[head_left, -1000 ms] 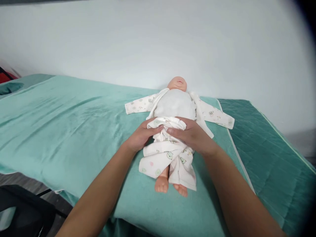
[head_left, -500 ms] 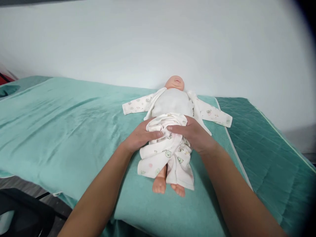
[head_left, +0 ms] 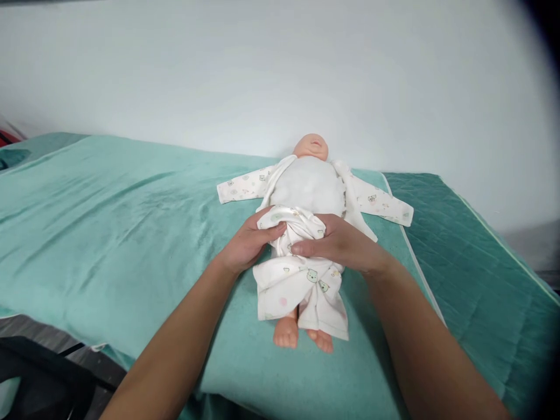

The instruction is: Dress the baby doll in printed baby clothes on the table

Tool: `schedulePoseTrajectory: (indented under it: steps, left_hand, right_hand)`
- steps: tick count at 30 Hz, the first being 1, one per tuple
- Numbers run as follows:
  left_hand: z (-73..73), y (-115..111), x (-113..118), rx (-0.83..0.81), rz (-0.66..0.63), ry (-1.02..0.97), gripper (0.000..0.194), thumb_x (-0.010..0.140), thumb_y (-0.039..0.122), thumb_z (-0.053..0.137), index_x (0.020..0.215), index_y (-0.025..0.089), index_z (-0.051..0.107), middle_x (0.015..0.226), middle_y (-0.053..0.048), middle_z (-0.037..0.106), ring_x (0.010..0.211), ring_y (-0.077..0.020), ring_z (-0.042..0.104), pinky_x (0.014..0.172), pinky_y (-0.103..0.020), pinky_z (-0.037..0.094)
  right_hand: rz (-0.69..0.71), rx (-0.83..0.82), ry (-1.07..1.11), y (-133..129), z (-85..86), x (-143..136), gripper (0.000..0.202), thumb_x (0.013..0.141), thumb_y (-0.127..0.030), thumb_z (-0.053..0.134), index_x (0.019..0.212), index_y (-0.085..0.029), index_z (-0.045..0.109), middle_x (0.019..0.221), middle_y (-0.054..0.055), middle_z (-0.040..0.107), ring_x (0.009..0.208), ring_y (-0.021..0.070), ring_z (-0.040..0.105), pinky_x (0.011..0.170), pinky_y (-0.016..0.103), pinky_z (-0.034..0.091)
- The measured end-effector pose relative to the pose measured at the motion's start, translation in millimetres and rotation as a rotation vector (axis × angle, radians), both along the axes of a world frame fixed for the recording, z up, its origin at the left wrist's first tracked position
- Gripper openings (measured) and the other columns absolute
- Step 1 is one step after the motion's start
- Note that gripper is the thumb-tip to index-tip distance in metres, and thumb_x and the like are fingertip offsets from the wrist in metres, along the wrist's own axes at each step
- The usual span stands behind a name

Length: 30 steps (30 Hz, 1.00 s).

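On its back lies a baby doll point(head_left: 311, 184), head toward the wall and feet toward me. Its white printed jacket point(head_left: 382, 205) hangs open over a plain pale torso, sleeves spread to both sides. White printed baby pants point(head_left: 297, 286) cover the legs, and the bare feet stick out below. My left hand point(head_left: 251, 242) grips the bunched waist of the pants at the doll's left-of-view side, thumb on top. On the other side my right hand point(head_left: 339, 242) is closed on the same waist, its thumb pressed over the cloth. The fingers under the fabric are hidden.
A light green cover point(head_left: 109, 233) spreads under the doll and far to the left. Darker quilted green fabric point(head_left: 481, 280) lies to the right. The white wall point(head_left: 219, 76) rises behind. At lower left, a black object point(head_left: 39, 379) stands by the floor.
My right hand has shifted slightly toward me, its thumb lower on the cloth. The waist is bunched differently, showing more torso. The pant legs and feet have shifted a little right.
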<state>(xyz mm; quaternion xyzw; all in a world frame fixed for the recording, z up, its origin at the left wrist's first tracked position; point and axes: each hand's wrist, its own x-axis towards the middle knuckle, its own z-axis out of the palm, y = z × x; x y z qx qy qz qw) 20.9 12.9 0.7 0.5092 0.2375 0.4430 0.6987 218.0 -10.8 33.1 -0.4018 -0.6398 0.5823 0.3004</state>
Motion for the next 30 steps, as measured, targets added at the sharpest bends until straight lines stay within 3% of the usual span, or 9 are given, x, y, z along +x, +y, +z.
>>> schedulePoseTrajectory:
  steps: [7, 14, 18, 24, 30]
  left_hand:
    - [4.1, -8, 1, -0.047, 0.057, 0.027, 0.028, 0.079, 0.031, 0.075, 0.102, 0.016, 0.07, 0.093, -0.006, 0.071, 0.084, -0.0191, 0.065, 0.076, -0.029, 0.049]
    - [14.2, -34, 13, -0.094, 0.215, 0.023, 0.032, 0.077, 0.035, 0.076, 0.103, 0.017, 0.072, 0.088, -0.005, 0.073, 0.078, -0.0201, 0.066, 0.072, -0.03, 0.049]
    - [19.8, -57, 19, -0.119, 0.296, 0.05, 0.032, 0.076, 0.036, 0.076, 0.101, 0.018, 0.071, 0.086, -0.003, 0.071, 0.078, -0.0191, 0.064, 0.071, -0.029, 0.048]
    - [37.0, -106, 30, -0.217, 0.407, 0.204, 0.029, 0.079, 0.043, 0.071, 0.096, 0.02, 0.067, 0.072, 0.002, 0.061, 0.06, -0.0129, 0.055, 0.053, -0.023, 0.041]
    - [46.5, -145, 36, -0.281, 0.527, 0.298, 0.025, 0.081, 0.041, 0.07, 0.09, 0.019, 0.063, 0.079, 0.001, 0.061, 0.071, -0.0115, 0.053, 0.06, -0.021, 0.041]
  right_hand:
    - [-0.104, 0.01, 0.119, -1, -4.7, -3, 0.036, 0.081, -0.044, 0.073, 0.108, -0.021, 0.069, 0.101, 0.003, 0.072, 0.092, 0.0205, 0.065, 0.077, 0.03, 0.05]
    - [-0.164, 0.018, 0.175, -2, -6.9, -2, 0.037, 0.079, -0.043, 0.075, 0.108, -0.02, 0.07, 0.1, 0.005, 0.073, 0.093, 0.0227, 0.067, 0.077, 0.032, 0.051]
    - [-0.102, 0.061, 0.109, -5, -3.1, 4, 0.032, 0.077, -0.04, 0.076, 0.102, -0.02, 0.071, 0.097, 0.003, 0.072, 0.092, 0.0232, 0.066, 0.078, 0.032, 0.051]
    - [0.07, 0.157, 0.003, -8, 4.4, 9, 0.031, 0.075, -0.04, 0.075, 0.097, -0.02, 0.068, 0.098, 0.002, 0.07, 0.097, 0.0237, 0.063, 0.08, 0.032, 0.049]
    - [0.088, 0.277, -0.245, -7, 5.5, 11, 0.034, 0.066, -0.044, 0.078, 0.084, -0.018, 0.066, 0.085, 0.0, 0.065, 0.081, 0.0202, 0.058, 0.068, 0.029, 0.042]
